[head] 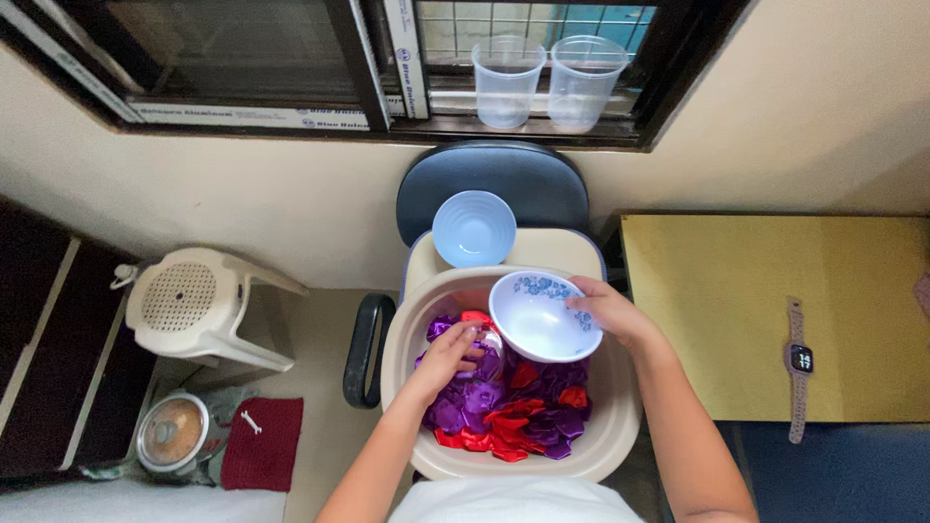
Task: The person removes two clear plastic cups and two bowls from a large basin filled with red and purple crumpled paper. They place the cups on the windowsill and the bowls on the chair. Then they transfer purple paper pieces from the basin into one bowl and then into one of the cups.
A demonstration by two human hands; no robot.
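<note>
A beige plastic basin [620, 426] rests on a chair in front of me, holding several purple and red fabric flower pieces [518, 412]. My left hand [448, 356] reaches into the pile and pinches purple pieces near the basin's left side. My right hand [608, 312] holds a white bowl with a blue floral rim [538, 315] by its right edge, tilted over the basin. A light blue bowl [473, 229] sits on the chair seat just behind the basin.
Two clear plastic cups [507, 82] stand on the window sill. A yellow table [736, 310] at right carries a wristwatch [799, 363]. A white plastic stool [199, 305], a lidded pot [174, 431] and a red cloth [263, 444] lie on the floor at left.
</note>
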